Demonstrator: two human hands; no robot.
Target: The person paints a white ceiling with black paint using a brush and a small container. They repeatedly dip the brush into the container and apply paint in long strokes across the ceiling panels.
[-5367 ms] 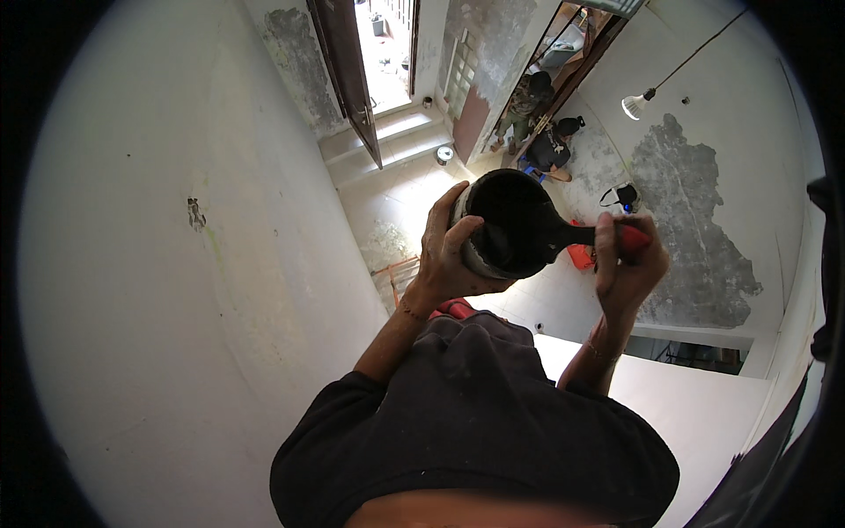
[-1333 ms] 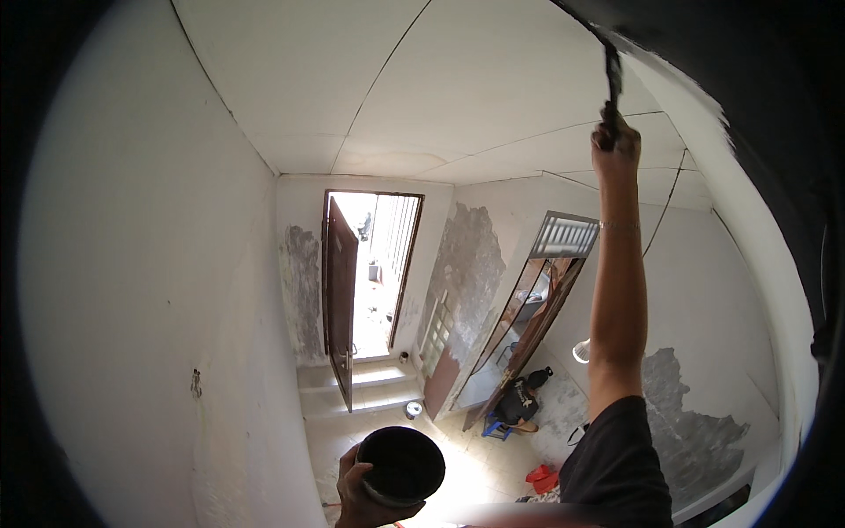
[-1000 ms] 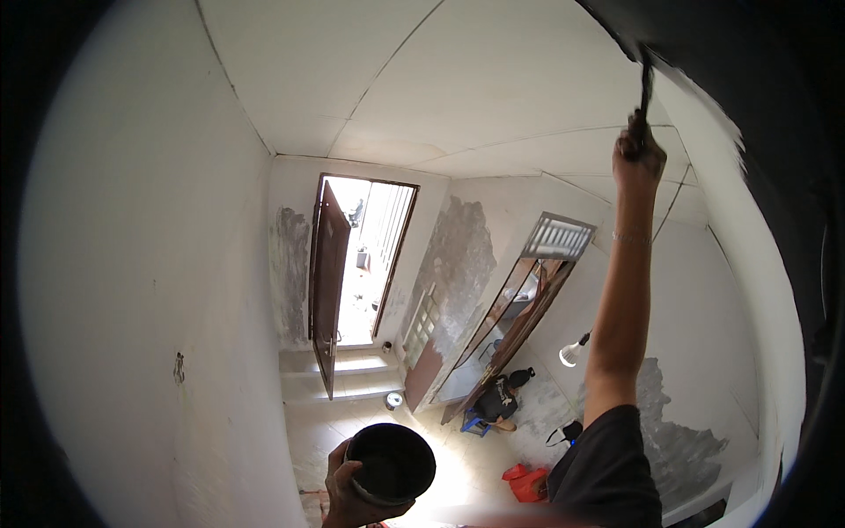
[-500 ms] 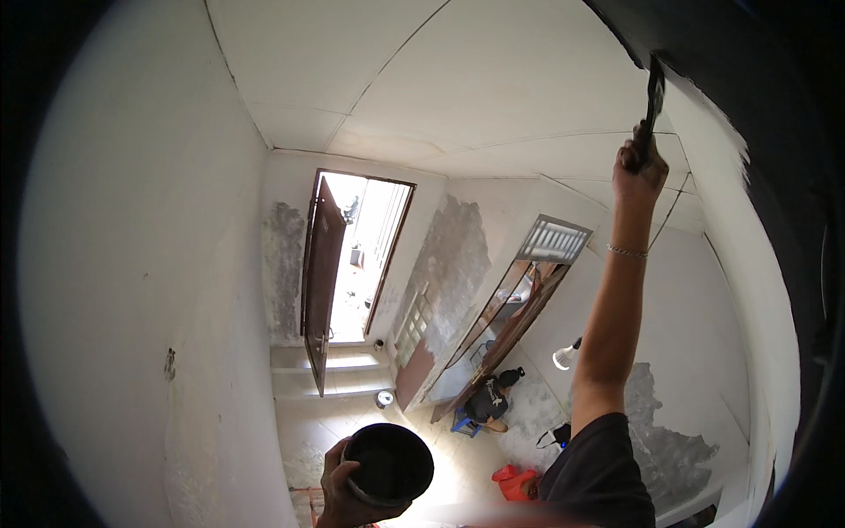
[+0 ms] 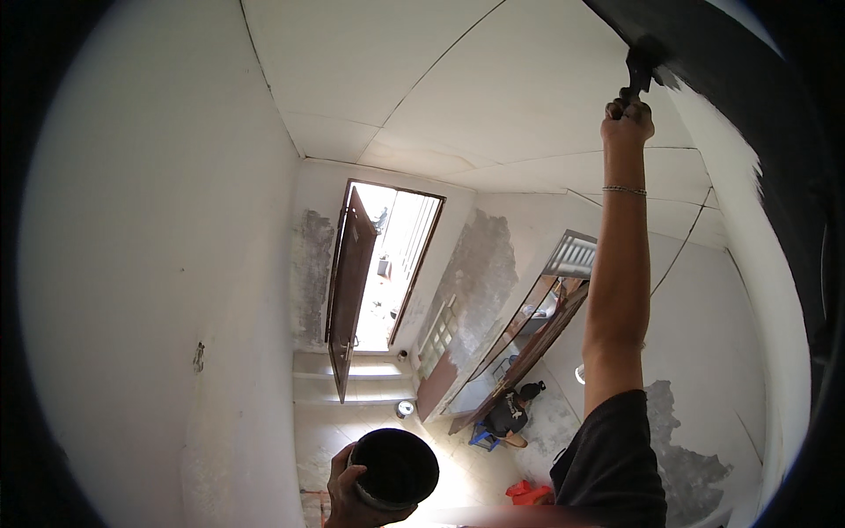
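High at the upper right, my right hand (image 5: 628, 120) grips a dark paintbrush (image 5: 640, 69) by its handle, arm stretched up. Its bristles press on the lower edge of a black painted band (image 5: 731, 97) that runs along the top of the pale wall. Below, at the bottom middle, my left hand (image 5: 346, 493) is wrapped round the side of a round pot (image 5: 393, 469), thumb over its rim. The pot's inside looks black; how much paint it holds is too dark to tell.
Far below, a person (image 5: 509, 414) sits on a blue stool (image 5: 483, 436) beside a doorway. A brown door (image 5: 349, 290) stands ajar above two steps (image 5: 352, 387). A small bucket (image 5: 404, 409) and a red bag (image 5: 528, 493) lie on the floor. A light bulb (image 5: 580, 374) hangs behind my arm.
My right hand and the brush have moved up and slightly left along the black band's edge. The room has shifted right and down in view; the pot stays in my left hand.
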